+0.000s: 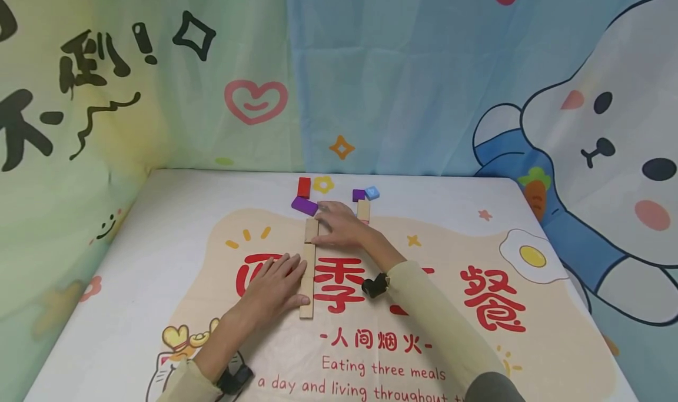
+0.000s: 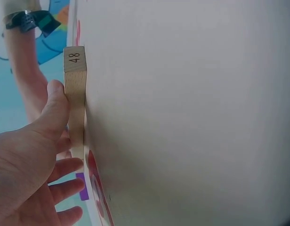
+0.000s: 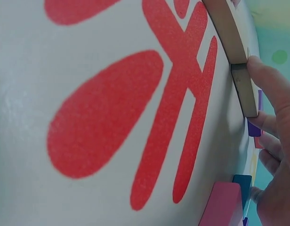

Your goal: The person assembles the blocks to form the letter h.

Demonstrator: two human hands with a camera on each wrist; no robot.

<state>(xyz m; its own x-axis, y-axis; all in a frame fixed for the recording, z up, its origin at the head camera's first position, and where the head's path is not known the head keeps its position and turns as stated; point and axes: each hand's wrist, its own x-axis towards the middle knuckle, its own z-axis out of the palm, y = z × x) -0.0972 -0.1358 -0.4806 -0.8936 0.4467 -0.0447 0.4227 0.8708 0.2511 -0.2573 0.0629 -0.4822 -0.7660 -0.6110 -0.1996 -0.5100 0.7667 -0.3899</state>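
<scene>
A long plain wooden block point(image 1: 307, 284) lies on the printed table cover, its end stamped 48 facing the left wrist camera. My left hand point(image 1: 278, 281) rests along its left side, fingers extended and thumb laid over the near part. Beyond it, end to end, sits a shorter wooden block point(image 1: 311, 230). My right hand point(image 1: 341, 224) pinches this shorter block, thumb by the joint and a fingertip at the far end, as the right wrist view shows. Just past it lie a purple block point(image 1: 304, 206) and a red block point(image 1: 304, 187).
Right of the row, another wooden block point(image 1: 363, 210), a small purple block point(image 1: 358, 195) and a blue block point(image 1: 372, 192) lie close together. A pink block point(image 3: 222, 202) shows beside the right hand in its wrist view. A printed curtain point(image 1: 392, 96) hangs behind the table.
</scene>
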